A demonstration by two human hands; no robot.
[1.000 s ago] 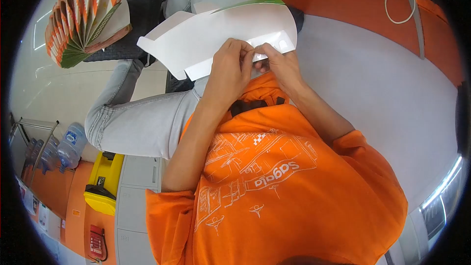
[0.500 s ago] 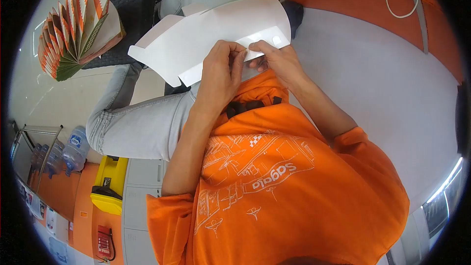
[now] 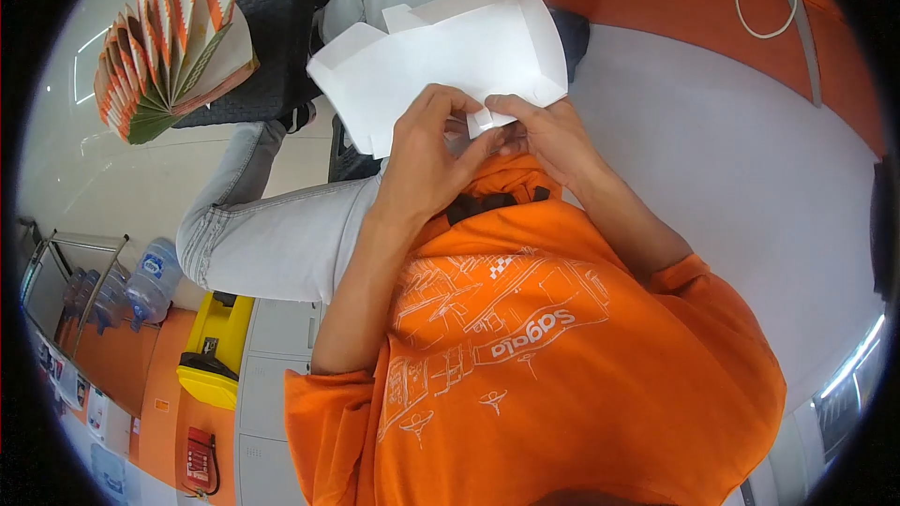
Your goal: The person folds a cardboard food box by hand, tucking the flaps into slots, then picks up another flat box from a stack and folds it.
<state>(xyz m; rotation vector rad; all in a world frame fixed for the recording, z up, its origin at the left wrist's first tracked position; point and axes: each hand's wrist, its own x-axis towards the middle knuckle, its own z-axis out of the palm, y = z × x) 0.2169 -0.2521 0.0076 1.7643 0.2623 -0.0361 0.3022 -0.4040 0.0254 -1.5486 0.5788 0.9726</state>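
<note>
White carton (image 3: 431, 61), side walls partly raised, was in both my hands, held above my jeans (image 3: 281, 234), before orange shirt (image 3: 562, 356). Left hand (image 3: 427, 155) pinched small flap (image 3: 480, 122) on near edge; right hand (image 3: 553, 141) gripped same edge, thumb next to flap. Carton's right end was near grey surface's (image 3: 712, 178) upper left corner. Fanned, patterned paper stack (image 3: 173, 61) overlapped left edge of black woven stool (image 3: 281, 47).

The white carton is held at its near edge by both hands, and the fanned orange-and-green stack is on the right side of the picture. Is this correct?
Not the side: in the head view, the fanned orange-and-green stack is on the left. The left hand and right hand do hold the white carton at its near edge.
</note>
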